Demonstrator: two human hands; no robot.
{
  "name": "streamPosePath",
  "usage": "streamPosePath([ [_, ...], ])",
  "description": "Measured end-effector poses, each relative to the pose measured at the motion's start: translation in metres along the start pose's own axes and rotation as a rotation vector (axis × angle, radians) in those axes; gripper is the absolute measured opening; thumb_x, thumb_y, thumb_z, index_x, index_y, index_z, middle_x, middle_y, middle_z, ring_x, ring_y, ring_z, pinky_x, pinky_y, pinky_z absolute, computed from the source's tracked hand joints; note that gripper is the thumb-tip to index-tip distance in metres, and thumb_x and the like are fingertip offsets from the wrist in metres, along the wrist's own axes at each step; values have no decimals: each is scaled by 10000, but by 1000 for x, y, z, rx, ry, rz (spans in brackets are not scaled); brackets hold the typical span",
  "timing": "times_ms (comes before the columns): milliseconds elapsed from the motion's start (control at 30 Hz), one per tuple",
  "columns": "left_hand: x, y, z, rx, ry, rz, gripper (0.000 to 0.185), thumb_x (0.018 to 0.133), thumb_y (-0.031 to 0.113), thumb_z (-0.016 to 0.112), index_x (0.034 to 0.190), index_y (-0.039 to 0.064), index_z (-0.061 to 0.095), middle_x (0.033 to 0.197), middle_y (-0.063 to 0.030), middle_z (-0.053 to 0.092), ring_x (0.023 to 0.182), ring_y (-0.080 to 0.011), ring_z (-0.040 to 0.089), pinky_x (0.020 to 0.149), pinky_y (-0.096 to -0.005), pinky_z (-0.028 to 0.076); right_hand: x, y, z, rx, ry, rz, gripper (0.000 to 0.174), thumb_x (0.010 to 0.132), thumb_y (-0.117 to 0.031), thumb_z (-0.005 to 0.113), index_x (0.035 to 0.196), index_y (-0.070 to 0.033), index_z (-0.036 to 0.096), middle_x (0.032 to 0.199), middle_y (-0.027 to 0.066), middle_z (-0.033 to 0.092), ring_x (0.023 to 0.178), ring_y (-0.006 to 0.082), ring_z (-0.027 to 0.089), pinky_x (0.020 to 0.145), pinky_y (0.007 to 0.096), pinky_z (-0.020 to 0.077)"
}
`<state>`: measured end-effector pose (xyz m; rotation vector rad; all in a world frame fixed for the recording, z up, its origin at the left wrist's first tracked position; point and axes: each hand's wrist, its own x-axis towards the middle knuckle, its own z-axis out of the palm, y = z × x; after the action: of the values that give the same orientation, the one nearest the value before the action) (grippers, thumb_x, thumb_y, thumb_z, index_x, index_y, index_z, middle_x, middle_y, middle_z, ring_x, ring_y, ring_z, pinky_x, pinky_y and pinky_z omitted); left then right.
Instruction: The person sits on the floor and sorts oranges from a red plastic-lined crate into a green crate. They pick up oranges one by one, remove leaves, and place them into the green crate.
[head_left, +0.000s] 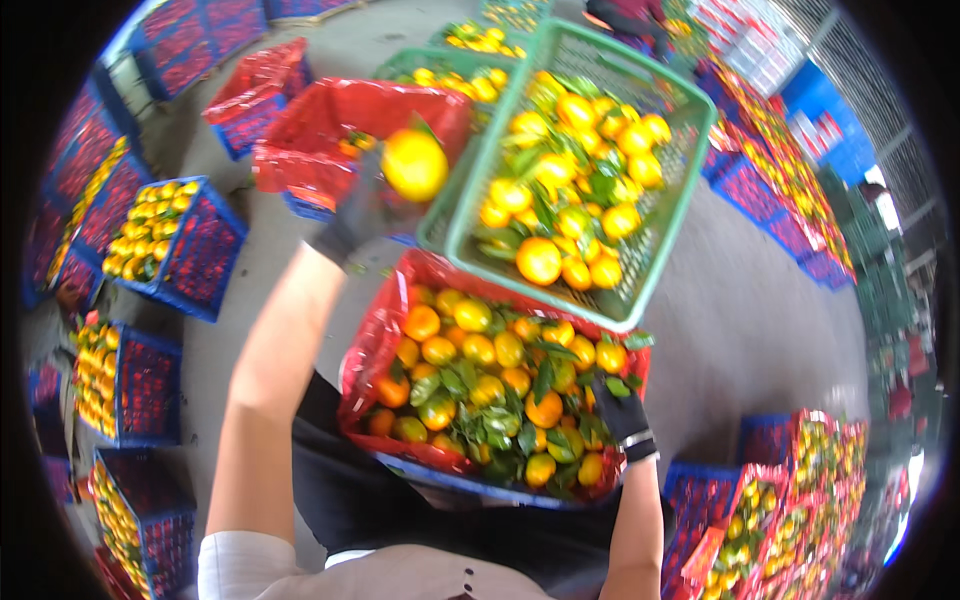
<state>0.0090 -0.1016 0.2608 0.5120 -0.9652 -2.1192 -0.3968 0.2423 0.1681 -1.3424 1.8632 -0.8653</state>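
My left hand (354, 214), in a dark glove and blurred, is raised to the left of the green crate. It holds a bright yellow-orange mandarin (415, 165) with a leaf on its stem. Before me a blue crate with a red plastic liner (367, 367) is full of mandarins (478, 349) and green leaves. My right hand (628, 421), in a black glove, reaches into the right side of this crate among fruit and leaves. Its fingertips are partly hidden, so its grip is unclear. A tilted green plastic crate (671, 202) of leafy mandarins stands just beyond, overlapping the lined crate's far edge.
Another red-lined crate (300, 161) with a few fruits lies beyond my left hand. Blue crates of mandarins (202, 247) line the left; red-lined crates (757, 487) stand at the lower right. More green crates (405, 64) sit behind. A person (634, 19) is at the far top.
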Motion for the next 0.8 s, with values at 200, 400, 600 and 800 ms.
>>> streamPosePath([
  [200, -37, -185, 47, 1468, -317, 436, 761, 885, 273, 751, 1517, 58, 387, 1200, -132, 583, 1106, -301, 584, 970, -440, 476, -7, 17, 7, -873, 116, -600, 391, 994, -245, 574, 1349, -80, 559, 1165, 111, 625, 922, 262, 645, 808, 409, 534],
  [400, -128, -293, 81, 1900, -956, 522, 568, 827, 562, 685, 1351, 349, 634, 1598, -172, 311, 1495, -466, 206, 1144, -765, 113, -43, 53, 112, -544, -120, -673, 715, 865, -465, 677, 1448, -95, 492, 1473, 172, 495, 1372, 338, 458, 1159, 502, 344],
  [600, -136, -271, 87, 1828, -894, 374, 571, 833, 514, 706, 1351, 289, 624, 1543, -173, 368, 1442, -459, 299, 1137, -733, 198, -34, 0, 92, -402, -333, -490, 714, 887, -378, 696, 1488, -74, 459, 1553, 182, 423, 1428, 348, 421, 1194, 482, 324],
  [800, -30, -263, 120, 1703, -401, 440, 576, 913, 305, 646, 1435, 105, 504, 1387, -196, 517, 1328, -421, 463, 1104, -545, 400, 77, 2, 25, -323, 45, 92, 410, 943, -256, 608, 1319, -96, 581, 1284, 192, 644, 1159, 378, 629, 975, 448, 516],
])
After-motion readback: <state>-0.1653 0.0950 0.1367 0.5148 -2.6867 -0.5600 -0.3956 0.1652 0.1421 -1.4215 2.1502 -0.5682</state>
